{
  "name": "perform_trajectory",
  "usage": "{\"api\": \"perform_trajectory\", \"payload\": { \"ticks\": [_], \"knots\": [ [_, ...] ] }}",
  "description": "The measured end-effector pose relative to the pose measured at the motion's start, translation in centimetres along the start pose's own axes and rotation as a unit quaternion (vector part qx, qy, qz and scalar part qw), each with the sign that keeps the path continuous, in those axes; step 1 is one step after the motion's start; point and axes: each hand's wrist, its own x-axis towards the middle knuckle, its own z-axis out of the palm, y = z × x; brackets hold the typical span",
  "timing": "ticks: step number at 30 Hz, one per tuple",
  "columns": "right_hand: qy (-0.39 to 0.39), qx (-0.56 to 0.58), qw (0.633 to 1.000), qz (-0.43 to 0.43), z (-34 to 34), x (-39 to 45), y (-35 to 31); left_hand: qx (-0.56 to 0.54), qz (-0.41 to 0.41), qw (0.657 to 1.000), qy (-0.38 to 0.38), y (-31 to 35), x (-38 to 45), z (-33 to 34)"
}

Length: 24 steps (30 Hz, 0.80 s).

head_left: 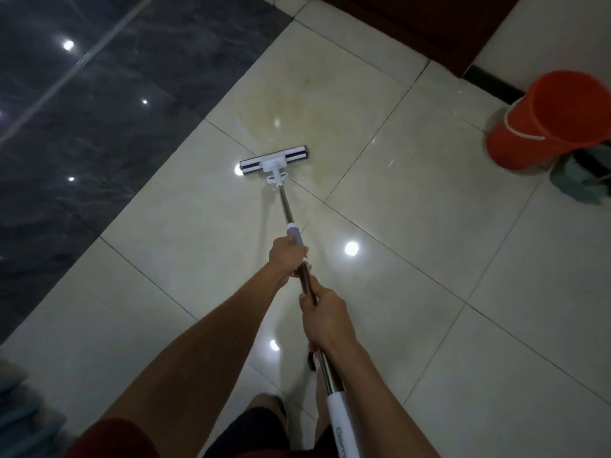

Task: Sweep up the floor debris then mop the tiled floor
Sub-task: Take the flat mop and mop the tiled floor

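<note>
Mopping stage. Risk, as judged: the wet, glossy cream tiled floor (pixel 413 226) could cause a slip. Left hand (pixel 286 259) grips the steel mop handle (pixel 283 206) at its grey sleeve; right hand (pixel 325 320) clasps it nearer the body. White flat mop head (pixel 274 161) rests on the floor ahead of the left hand; orange plastic bucket (pixel 545 123) stands well right.

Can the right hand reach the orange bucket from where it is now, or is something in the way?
Probably not without stepping closer. The right hand grips the mop handle, and the orange bucket stands far off to the right on the tiled floor. Nothing lies between them; only the distance and the occupied hand hinder.
</note>
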Motion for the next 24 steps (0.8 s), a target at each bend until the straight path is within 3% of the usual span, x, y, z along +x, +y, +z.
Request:
{"api": "perform_trajectory", "payload": {
  "ticks": [9, 24],
  "knots": [
    [-0.024, -0.054, 0.998, -0.014, -7.9, 10.8, -10.7, -0.041, -0.018, 0.999, 0.022, 13.5, 8.3, 0.3],
    [-0.044, -0.113, 0.992, -0.045, -11.5, 34.5, -32.6, -0.131, -0.018, 0.989, 0.06, 36.3, 28.1, -7.6]
  ]
}}
